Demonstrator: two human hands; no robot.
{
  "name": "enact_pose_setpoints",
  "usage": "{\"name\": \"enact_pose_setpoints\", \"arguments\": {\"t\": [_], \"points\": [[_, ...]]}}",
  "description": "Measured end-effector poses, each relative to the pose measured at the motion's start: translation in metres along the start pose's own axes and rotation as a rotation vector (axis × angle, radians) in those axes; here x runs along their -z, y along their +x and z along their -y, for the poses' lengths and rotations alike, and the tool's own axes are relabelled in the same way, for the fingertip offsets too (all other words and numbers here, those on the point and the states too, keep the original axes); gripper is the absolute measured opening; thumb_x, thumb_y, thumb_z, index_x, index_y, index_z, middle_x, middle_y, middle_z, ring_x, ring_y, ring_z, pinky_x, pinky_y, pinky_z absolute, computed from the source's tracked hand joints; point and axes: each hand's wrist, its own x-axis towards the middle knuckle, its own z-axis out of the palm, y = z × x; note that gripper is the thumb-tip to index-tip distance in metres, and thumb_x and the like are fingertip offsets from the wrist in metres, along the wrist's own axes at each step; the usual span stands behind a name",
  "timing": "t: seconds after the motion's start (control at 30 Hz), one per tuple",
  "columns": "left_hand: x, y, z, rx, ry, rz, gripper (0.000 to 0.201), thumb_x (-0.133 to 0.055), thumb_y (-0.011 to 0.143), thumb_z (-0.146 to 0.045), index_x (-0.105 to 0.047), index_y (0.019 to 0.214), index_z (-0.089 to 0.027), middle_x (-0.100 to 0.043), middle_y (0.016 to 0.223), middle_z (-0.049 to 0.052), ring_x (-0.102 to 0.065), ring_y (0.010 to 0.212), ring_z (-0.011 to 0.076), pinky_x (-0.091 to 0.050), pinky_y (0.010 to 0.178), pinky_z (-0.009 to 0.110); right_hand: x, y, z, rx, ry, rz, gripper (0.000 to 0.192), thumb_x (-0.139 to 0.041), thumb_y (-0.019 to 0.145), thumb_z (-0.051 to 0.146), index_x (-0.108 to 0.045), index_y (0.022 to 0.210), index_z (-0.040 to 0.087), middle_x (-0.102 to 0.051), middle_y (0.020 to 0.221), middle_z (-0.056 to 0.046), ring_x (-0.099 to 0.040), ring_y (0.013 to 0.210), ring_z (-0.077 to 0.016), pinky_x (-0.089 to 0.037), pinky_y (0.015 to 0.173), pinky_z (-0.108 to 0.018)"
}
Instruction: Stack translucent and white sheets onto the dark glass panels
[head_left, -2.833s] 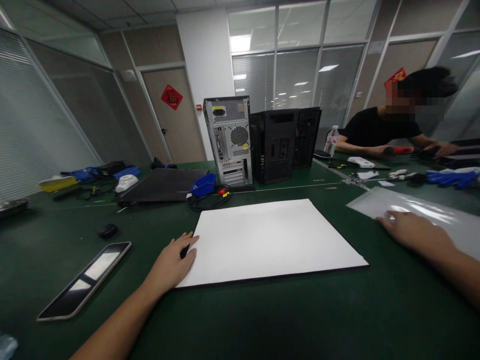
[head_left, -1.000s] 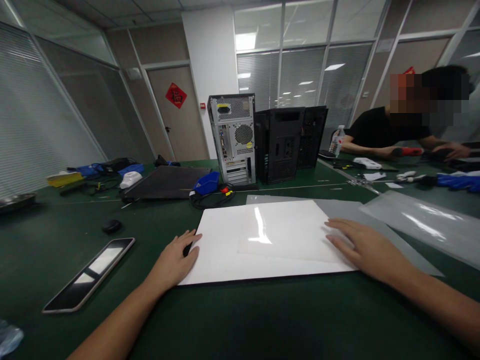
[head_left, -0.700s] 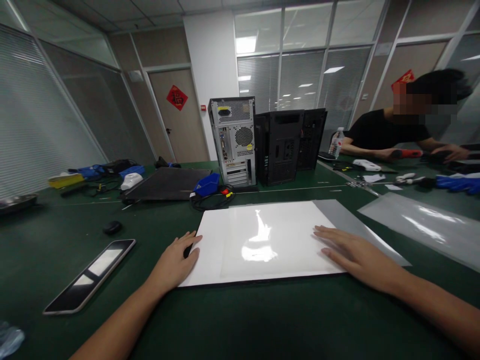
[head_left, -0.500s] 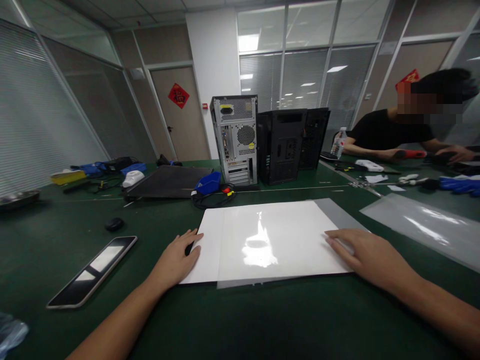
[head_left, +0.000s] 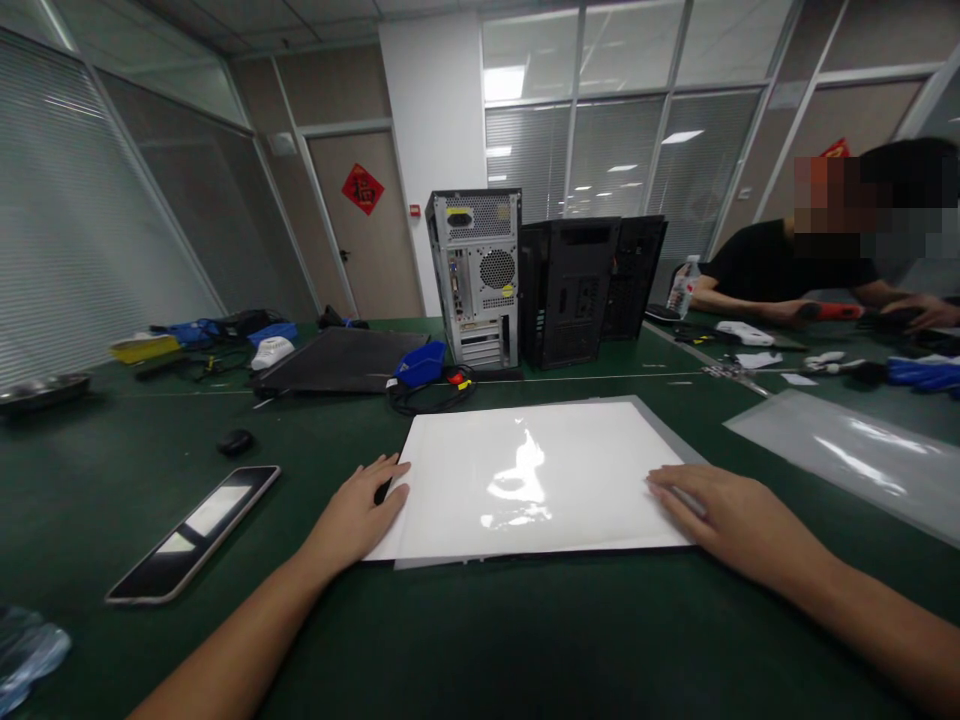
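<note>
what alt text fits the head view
Two bare hands press flat on a glossy clear film laid over a white panel on a green table: left hand at its left edge, right hand at its right.

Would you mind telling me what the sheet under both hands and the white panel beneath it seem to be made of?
Sheet: probably thin clear plastic film, glossy; ceiling lights glare off it and white shows through. White panel: looks like a rigid matte board with a dark edge; material uncertain.
</note>
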Motion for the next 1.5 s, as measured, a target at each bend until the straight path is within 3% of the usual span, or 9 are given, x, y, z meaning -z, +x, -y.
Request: {"name": "enact_pose_setpoints", "arguments": {"t": [0.2,0.4,0.5,0.63,0.73,0.8,1.13,1.33,1.5], "points": [[0.0,0.0,-0.002,0.017,-0.001,-0.009,0.057,-0.044,0.088,-0.05,-0.059,0.132,-0.016,-0.047,0.145,0.013,-0.037,0.139,0.0266,-0.023,0.116,0.049,-0.001,-0.002,0.009,0.107,0.003,-0.006,0.039,-0.043,0.093,0.046,-0.065,0.122,0.03,-0.064,0.122,0.0,-0.06,0.112,-0.0211,-0.05,0.098,-0.043],[0.0,0.001,0.0,0.014,0.007,-0.004,0.053,-0.04,0.09,-0.043,-0.058,0.132,-0.016,-0.047,0.145,0.011,-0.036,0.139,0.0261,-0.023,0.116,0.048,0.002,0.0,-0.002,0.005,0.039,-0.033,0.041,-0.039,0.094,0.047,-0.065,0.121,0.029,-0.065,0.121,-0.001,-0.062,0.107,-0.021,-0.051,0.093,-0.041],[0.0,0.002,0.002,0.023,0.003,0.01,0.053,-0.038,0.09,-0.038,-0.057,0.133,-0.014,-0.046,0.146,0.011,-0.036,0.139,0.0256,-0.022,0.117,0.048,0.005,0.005,-0.035,-0.174,-0.052,-0.053,0.049,-0.036,0.093,0.054,-0.063,0.123,0.025,-0.064,0.122,-0.006,-0.061,0.107,-0.026,-0.049,0.093,-0.046],[-0.002,0.003,0.004,0.013,-0.013,0.004,0.052,-0.038,0.089,-0.035,-0.057,0.133,-0.015,-0.046,0.146,0.011,-0.035,0.139,0.0246,-0.022,0.117,0.048,0.003,0.003,-0.101,-0.368,-0.243,-0.048,0.064,-0.039,0.09,0.057,-0.052,0.136,0.014,-0.052,0.134,-0.018,-0.051,0.119,-0.0349,-0.041,0.096,-0.052],[-0.002,0.003,0.005,0.006,-0.022,-0.006,0.051,-0.038,0.088,-0.033,-0.058,0.133,-0.016,-0.048,0.145,0.009,-0.036,0.139,0.0239,-0.023,0.116,0.048,-0.006,-0.005,-0.141,-0.636,-0.331,-0.029,0.075,-0.033,0.087,0.066,-0.05,0.136,0.012,-0.042,0.138,-0.029,-0.043,0.122,-0.0466,-0.034,0.088,-0.067],[-0.001,0.002,0.004,0.003,-0.023,-0.008,0.051,-0.038,0.088,-0.032,-0.058,0.132,-0.017,-0.048,0.145,0.009,-0.037,0.139,0.0238,-0.024,0.116,0.048,-0.011,-0.009,-0.155,-0.754,-0.284,0.033,0.079,-0.026,0.087,0.071,-0.054,0.132,0.012,-0.046,0.131,-0.032,-0.047,0.116,-0.0492,-0.035,0.08,-0.068],[-0.002,0.001,0.002,-0.011,-0.007,-0.001,0.055,-0.036,0.09,-0.038,-0.056,0.135,-0.014,-0.047,0.146,0.012,-0.035,0.139,0.0252,-0.022,0.116,0.048,-0.01,-0.003,-0.137,-0.577,-0.282,0.063,0.063,-0.025,0.092,0.053,-0.046,0.139,0.017,-0.053,0.127,-0.023,-0.052,0.11,-0.0392,-0.042,0.082,-0.053],[0.0,0.0,0.001,-0.006,0.003,0.007,0.056,-0.037,0.09,-0.039,-0.056,0.135,-0.012,-0.047,0.146,0.013,-0.035,0.14,0.0258,-0.022,0.116,0.048,-0.014,-0.002,-0.132,-0.635,-0.302,0.027,0.084,-0.026,0.086,0.072,-0.038,0.142,0.01,-0.05,0.128,-0.027,-0.049,0.115,-0.0432,-0.036,0.089,-0.061],[-0.001,0.0,0.002,-0.017,-0.002,-0.004,0.055,-0.038,0.09,-0.04,-0.057,0.134,-0.013,-0.047,0.145,0.013,-0.036,0.139,0.0268,-0.023,0.116,0.049,-0.015,-0.004,-0.124,-0.633,-0.272,0.058,0.083,-0.02,0.087,0.075,-0.039,0.142,0.016,-0.053,0.126,-0.023,-0.054,0.111,-0.0396,-0.044,0.083,-0.056]]}}
